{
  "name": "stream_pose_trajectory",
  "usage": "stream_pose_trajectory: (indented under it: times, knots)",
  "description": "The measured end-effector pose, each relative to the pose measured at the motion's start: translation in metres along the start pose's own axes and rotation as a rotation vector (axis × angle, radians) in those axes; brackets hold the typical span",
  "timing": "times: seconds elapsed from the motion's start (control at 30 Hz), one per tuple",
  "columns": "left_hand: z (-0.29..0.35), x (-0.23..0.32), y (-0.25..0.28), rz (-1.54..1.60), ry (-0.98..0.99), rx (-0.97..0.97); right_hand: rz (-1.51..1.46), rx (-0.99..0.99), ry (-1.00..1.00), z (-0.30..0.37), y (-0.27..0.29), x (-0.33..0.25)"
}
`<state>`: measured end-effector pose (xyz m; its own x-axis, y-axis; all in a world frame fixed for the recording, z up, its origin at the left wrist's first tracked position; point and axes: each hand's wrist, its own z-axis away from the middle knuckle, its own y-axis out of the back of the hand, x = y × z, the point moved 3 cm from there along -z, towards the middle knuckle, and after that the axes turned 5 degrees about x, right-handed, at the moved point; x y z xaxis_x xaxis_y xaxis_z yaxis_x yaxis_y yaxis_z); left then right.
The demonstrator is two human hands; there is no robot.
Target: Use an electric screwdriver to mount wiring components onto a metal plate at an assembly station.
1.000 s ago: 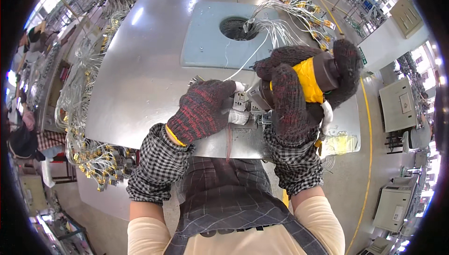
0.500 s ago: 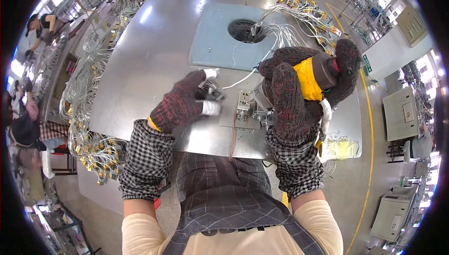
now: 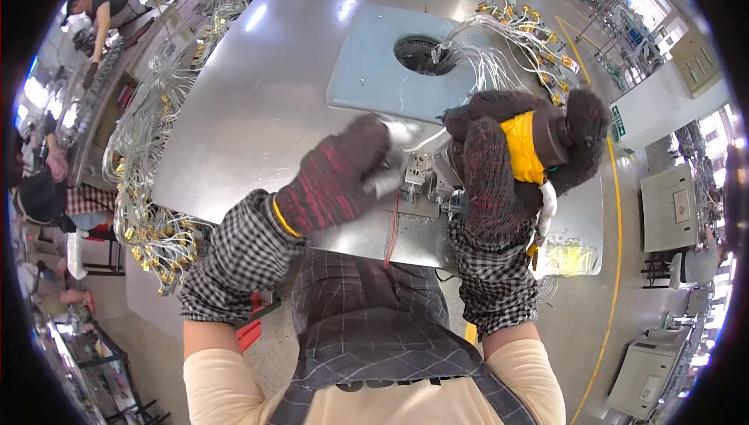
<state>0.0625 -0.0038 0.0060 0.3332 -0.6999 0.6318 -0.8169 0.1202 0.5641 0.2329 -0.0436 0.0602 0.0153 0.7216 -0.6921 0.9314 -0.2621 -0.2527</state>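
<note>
My left hand (image 3: 331, 179), in a dark red-flecked knit glove with white-wrapped fingertips, is smeared by motion. Its thumb and fingers close around a small metal part (image 3: 384, 164), mostly hidden and blurred. A white cable (image 3: 427, 141) runs up to that hand. Just right of it, a metal fixture (image 3: 420, 166) with slots in its face sits near the table's front edge. My gloved right hand (image 3: 490, 164) wraps round a dark power screwdriver (image 3: 521, 144) bound with yellow tape, its front end close to the fixture. A thick white cord (image 3: 549, 207) hangs from the tool.
The metal table (image 3: 234, 113) carries a blue-grey plate (image 3: 359, 74) with a round dark hole (image 3: 425, 54). White cables with yellow ends (image 3: 538, 31) lie at the far right. More cable bundles (image 3: 144, 144) hang along the left edge. Another person (image 3: 101, 23) works at the far left.
My left hand has moved right with the metal part, up to the fixture. My right hand keeps the screwdriver in nearly the same place. The view has shifted slightly.
</note>
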Motion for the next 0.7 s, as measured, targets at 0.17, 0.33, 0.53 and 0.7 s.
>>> stream_pose_trajectory:
  times: [0.17,0.33,0.53,0.7]
  knots:
    - [0.015,-0.023,-0.018,0.917,0.796,0.076,0.04,-0.002,0.069,-0.007,0.001,-0.001]
    - [0.023,-0.051,-0.028,0.902,0.726,-0.035,0.03,0.011,0.089,-0.007,0.0,-0.001]
    - [0.004,-0.003,-0.02,0.097,0.287,0.066,0.085,0.145,0.208,-0.026,0.007,-0.008]
    - [-0.01,-0.011,-0.037,-0.019,0.303,-0.077,-0.243,0.14,0.206,-0.037,0.035,0.01]
